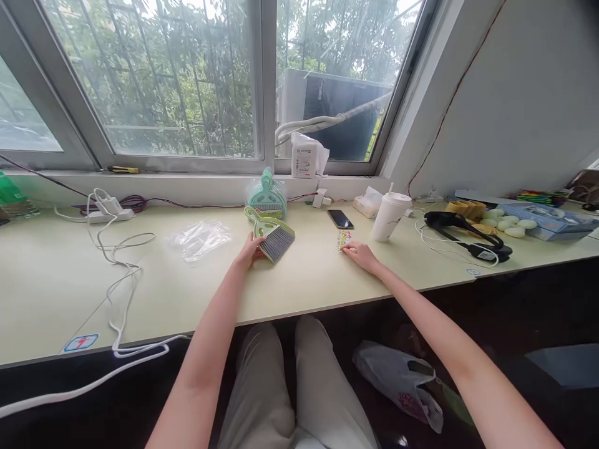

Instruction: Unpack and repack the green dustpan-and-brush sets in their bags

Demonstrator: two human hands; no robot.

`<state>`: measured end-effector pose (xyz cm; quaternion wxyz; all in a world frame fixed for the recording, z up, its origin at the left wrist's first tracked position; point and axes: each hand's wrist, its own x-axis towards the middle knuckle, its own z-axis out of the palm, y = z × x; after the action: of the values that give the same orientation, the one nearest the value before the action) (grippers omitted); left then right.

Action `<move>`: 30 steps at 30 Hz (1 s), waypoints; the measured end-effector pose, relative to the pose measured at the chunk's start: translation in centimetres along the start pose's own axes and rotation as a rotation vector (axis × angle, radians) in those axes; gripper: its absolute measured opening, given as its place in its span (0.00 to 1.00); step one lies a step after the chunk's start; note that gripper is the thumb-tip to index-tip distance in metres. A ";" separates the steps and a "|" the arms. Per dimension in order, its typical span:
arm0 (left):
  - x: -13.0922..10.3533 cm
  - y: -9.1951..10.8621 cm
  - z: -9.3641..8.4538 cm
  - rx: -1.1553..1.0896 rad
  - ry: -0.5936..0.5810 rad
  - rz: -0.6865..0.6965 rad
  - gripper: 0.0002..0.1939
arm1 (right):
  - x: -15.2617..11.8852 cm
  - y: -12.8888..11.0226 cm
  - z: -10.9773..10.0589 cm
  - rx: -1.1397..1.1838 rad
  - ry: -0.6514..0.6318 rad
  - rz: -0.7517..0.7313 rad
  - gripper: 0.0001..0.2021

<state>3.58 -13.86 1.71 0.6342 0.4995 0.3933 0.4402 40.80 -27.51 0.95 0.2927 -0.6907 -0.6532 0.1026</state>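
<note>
My left hand (250,249) is closed on a small green brush-and-dustpan set (276,240), its grey bristles facing right and its handle pointing up and left. Behind it, a mint-green brush-and-dustpan set (267,198) in clear wrapping leans at the windowsill. My right hand (359,254) pinches the lower edge of a small printed card (343,239) at the desk surface. Just beyond the card lies a black phone (340,219). To the left of my left hand is a crumpled clear plastic bag (201,240).
A white cup with a straw (391,216) stands right of the card, near a tissue pack (369,202). Farther right are a black strap device (468,236) and white balls (510,226). White cables (124,268) trail over the desk's left side from a power strip (110,215).
</note>
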 end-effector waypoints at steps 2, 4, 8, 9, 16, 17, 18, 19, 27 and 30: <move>0.1 0.0 0.1 0.012 0.000 0.014 0.24 | -0.9 -1.0 0.1 0.143 -0.047 0.026 0.15; 0.1 0.0 0.2 0.024 0.007 0.014 0.24 | -1.2 -2.0 0.8 0.186 -0.031 0.027 0.15; 0.1 -0.1 0.3 0.012 0.018 0.012 0.24 | -0.2 -3.9 3.3 -0.106 0.171 0.095 0.27; 0.0 0.0 0.3 0.006 0.019 0.007 0.24 | 0.3 -4.4 3.9 -0.186 0.199 0.125 0.27; 0.1 -0.1 0.2 -0.004 0.029 -0.006 0.23 | 2.9 -6.8 4.2 -0.035 -0.132 -0.157 0.29; 0.2 -0.1 0.2 -0.006 0.024 -0.001 0.23 | 2.7 -6.9 4.0 0.018 -0.119 -0.194 0.28; 0.2 -0.1 0.2 -0.008 0.021 0.003 0.24 | 2.5 -7.0 3.9 0.053 -0.074 -0.206 0.26; 0.2 -0.1 0.2 -0.008 0.020 0.005 0.23 | 2.1 -7.2 3.9 0.067 -0.005 -0.191 0.25; -0.3 0.1 0.4 0.007 0.031 -0.013 0.24 | -0.5 -10.6 6.9 -0.126 -0.057 -0.089 0.17; -0.4 0.1 0.4 0.008 0.039 -0.009 0.24 | 0.7 -11.8 7.8 -0.103 -0.096 -0.091 0.16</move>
<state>3.82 -14.33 1.94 0.6264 0.4917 0.4093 0.4454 26.89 -25.02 1.14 0.2296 -0.6689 -0.7015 0.0883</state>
